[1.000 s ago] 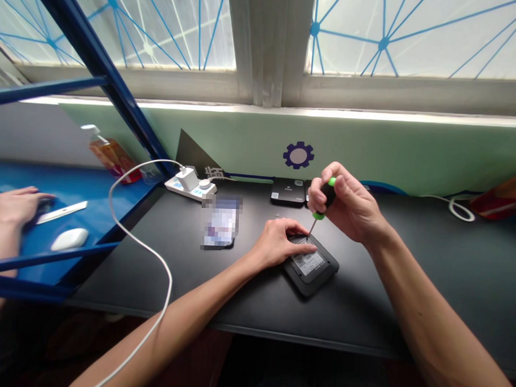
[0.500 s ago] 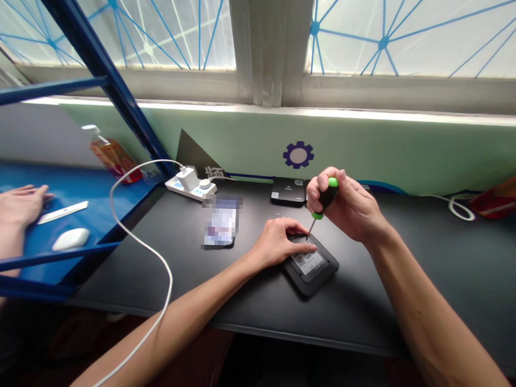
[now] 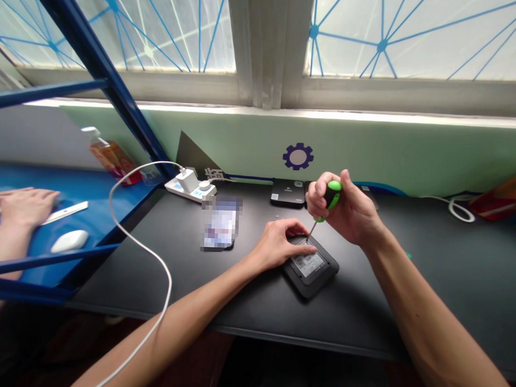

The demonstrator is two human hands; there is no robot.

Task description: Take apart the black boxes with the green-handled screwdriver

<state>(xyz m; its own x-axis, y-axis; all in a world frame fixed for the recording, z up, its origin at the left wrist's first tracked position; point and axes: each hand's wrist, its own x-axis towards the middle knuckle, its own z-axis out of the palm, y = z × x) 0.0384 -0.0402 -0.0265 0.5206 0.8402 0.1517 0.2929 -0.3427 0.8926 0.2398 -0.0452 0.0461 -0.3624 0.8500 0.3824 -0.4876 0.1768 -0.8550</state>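
A small black device (image 3: pixel 312 269) with a white label lies on the black table (image 3: pixel 449 279), its underside up. My left hand (image 3: pixel 277 242) lies across the device's far left corner, fingers pressed flat on it. My right hand (image 3: pixel 346 210) is wrapped round the black and green handle of a screwdriver (image 3: pixel 325 204). The thin shaft slants down to a spot at the device's far edge, right beside my left fingertips.
A second black box (image 3: pixel 288 193) sits by the wall. A blurred phone (image 3: pixel 221 226) lies to the left, near a white power strip (image 3: pixel 190 188) with a looping white cable (image 3: pixel 154 257). On the blue bench, another person's hand (image 3: pixel 27 207) rests near a white mouse (image 3: pixel 69 240).
My right hand has turned on the screwdriver handle, and the green cap now leans further right. The other person's hand on the blue bench has shifted a little.
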